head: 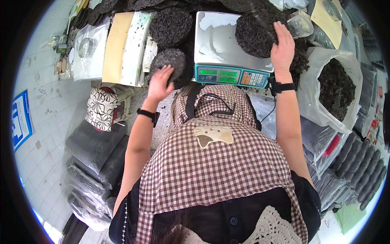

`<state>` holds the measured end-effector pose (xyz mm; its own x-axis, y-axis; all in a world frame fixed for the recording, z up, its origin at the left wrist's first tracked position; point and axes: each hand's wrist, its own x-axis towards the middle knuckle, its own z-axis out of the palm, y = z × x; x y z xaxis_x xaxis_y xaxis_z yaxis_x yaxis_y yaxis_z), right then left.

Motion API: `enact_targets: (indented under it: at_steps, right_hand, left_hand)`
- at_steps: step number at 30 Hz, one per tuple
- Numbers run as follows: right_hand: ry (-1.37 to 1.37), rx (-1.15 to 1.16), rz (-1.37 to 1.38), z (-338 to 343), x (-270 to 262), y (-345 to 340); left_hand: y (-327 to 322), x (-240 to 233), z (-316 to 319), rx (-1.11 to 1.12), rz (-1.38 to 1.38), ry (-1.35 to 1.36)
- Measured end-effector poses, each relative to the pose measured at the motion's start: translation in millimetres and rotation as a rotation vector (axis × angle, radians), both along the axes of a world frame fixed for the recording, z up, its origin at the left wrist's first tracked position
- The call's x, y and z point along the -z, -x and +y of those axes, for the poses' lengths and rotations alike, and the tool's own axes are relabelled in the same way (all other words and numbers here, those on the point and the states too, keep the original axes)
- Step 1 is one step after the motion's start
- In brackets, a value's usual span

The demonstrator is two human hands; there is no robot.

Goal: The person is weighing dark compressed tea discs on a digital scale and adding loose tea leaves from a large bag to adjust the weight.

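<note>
My left hand (162,83) has its fingers on a dark round disc that looks like dried seaweed (170,62), left of the scale; whether it grips the disc is unclear. Behind that disc lies another round dark disc (171,26). A digital scale (210,45) with a steel plate and a lit green display carries a dark disc (254,36) at the right of its plate. My right hand (283,45) is at the scale's right edge, its fingers against a blurred dark piece (263,15) that rises beyond the disc. Its hold cannot be made out.
An open white sack (310,79) of loose dark flakes stands at the right. Stacked papers and card (117,48) and a clear plastic bag (91,55) lie left. Bagged dark discs (359,161) are piled lower right, and dark plastic-wrapped packs (91,146) lower left. A clear tub (300,26) sits at back right.
</note>
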<state>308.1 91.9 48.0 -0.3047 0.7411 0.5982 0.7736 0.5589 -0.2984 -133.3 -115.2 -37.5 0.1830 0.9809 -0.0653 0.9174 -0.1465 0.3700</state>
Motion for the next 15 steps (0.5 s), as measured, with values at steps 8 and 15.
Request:
enact_targets:
  at_steps: [8, 15]
  right_hand:
    - [0.352, -0.13, -0.32, -92.6, 40.1, 8.7]
    - [0.014, 0.16, -0.101, -83.3, -12.5, -69.3]
  left_hand:
    - [10.4, -86.9, 20.2, -0.991, -1.258, -0.243]
    - [-94.2, -36.5, 120.0, -0.594, -1.131, -0.167]
